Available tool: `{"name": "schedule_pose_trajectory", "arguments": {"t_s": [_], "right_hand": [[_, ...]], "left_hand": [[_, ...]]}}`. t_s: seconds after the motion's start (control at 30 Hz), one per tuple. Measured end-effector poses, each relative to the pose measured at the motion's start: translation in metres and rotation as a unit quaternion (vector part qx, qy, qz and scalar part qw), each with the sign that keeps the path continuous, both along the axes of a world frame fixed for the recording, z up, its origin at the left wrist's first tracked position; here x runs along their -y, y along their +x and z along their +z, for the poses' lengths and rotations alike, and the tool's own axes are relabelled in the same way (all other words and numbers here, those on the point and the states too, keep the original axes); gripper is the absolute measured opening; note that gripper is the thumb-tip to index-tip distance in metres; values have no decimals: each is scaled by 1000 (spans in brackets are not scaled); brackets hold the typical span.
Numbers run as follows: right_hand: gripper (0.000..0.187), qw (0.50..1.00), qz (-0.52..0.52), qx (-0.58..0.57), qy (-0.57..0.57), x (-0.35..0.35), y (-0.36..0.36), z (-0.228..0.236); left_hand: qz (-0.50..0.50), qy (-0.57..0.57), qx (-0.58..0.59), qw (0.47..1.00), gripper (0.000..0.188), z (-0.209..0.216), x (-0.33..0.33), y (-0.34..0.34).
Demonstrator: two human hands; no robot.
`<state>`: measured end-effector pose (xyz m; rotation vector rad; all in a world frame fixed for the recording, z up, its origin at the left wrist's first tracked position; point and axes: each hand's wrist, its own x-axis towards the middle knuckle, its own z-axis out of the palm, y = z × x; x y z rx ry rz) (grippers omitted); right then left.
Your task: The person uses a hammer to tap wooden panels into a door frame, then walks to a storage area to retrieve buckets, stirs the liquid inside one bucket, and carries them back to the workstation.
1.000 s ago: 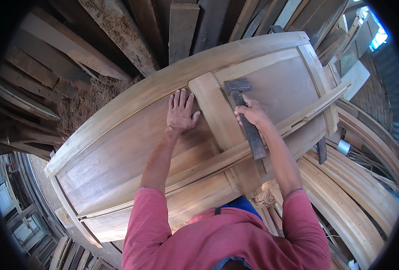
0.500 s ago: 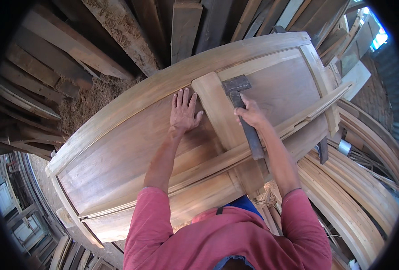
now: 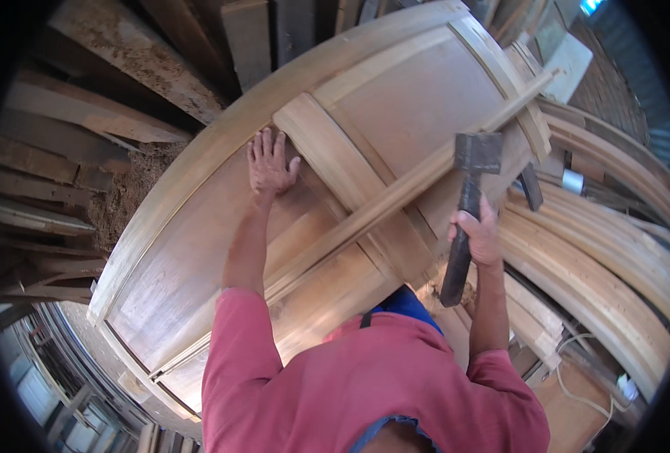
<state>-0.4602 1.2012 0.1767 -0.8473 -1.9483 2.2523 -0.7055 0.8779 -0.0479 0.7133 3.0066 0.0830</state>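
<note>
In front of me lies a large panelled wooden door [image 3: 191, 241] with a curved outer frame. My left hand [image 3: 271, 167] rests flat on its left panel, fingers spread, just beside the short wooden cross rail [image 3: 324, 151]. My right hand [image 3: 477, 234] is wrapped round the handle of a dark mallet [image 3: 478, 155]. The mallet is raised on the right, its blocky head upward and apart from the rail. A long wooden rail [image 3: 418, 181] runs across the door and over the lower part of the cross rail.
Rough boards [image 3: 101, 113] lean beyond the door at the upper left, with sawdust [image 3: 142, 189] at their foot. Curved timber pieces [image 3: 577, 264] are stacked on the right. A dark bar [image 3: 531, 186] sticks out beneath the door's right end.
My right hand has carried the mallet away from the cross rail, to the right and towards me. My left hand stays flat on the panel. The whole view has turned and shifted.
</note>
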Motion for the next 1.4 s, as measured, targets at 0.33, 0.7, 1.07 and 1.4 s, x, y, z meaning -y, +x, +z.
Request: {"name": "schedule_pose_trajectory", "arguments": {"t_s": [0.33,0.7,1.07,1.4], "right_hand": [[17,921,-231,249,-191,-26,228,-55],[11,773,-294,242,-507,52,270,-142],[15,824,-231,268,-442,36,277,-158],[12,837,-183,261,-445,-18,275,-193]], "left_hand": [[7,-52,-24,998,74,-28,-2,1],[48,-116,128,984,77,-8,-10,-7],[-26,428,189,883,45,123,-95,60],[-304,71,196,930,93,82,-247,301]]}}
